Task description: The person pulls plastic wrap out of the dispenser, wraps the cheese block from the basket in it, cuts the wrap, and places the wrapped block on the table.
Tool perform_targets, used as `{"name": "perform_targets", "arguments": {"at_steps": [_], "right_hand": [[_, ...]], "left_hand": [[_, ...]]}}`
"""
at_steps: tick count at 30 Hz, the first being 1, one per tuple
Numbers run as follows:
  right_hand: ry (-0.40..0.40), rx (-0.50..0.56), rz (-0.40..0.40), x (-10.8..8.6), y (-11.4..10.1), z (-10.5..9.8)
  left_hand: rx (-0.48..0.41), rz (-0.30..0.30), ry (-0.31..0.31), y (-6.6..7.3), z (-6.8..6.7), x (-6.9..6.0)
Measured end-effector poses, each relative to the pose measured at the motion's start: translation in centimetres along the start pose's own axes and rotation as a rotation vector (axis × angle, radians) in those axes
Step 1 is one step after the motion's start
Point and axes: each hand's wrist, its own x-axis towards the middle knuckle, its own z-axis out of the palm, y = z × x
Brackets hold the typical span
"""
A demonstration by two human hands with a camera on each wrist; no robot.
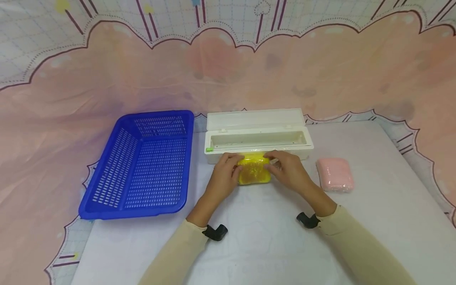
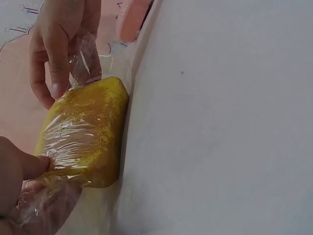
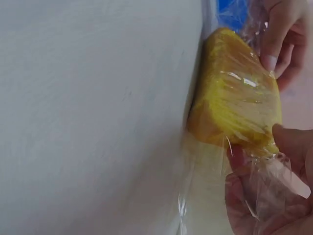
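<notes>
A yellow rounded block, covered in clear plastic wrap, lies on the white table in front of the white dispenser box. My left hand pinches the wrap at the block's left end; in the left wrist view its thumb touches the block's edge. At the other end my right hand holds the loose wrap, which bunches between thumb and fingers in the right wrist view. The block's underside is hidden.
The white plastic wrap dispenser stands behind the hands, lid raised, with a green slider at its left. A blue perforated basket is on the left. A pink wrapped block lies on the right.
</notes>
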Motion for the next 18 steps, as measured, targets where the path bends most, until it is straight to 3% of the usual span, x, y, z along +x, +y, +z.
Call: {"name": "perform_targets", "arguments": {"at_steps": [10,14,18], "right_hand": [[-0.035,0.136,0.095,-0.2,-0.5,0.3],[-0.039,0.173,0.133,-0.7,-0.9,0.0],[-0.064,0.213,0.167,-1.0,-1.1,-0.1]], "left_hand": [[-0.194,-0.045,0.017,0.0,-0.1,-0.6],[-0.225,-0.091,-0.012,0.6,-0.6,-1.0],[-0.211,-0.098,-0.023,1.1,-1.1,-1.5]]}}
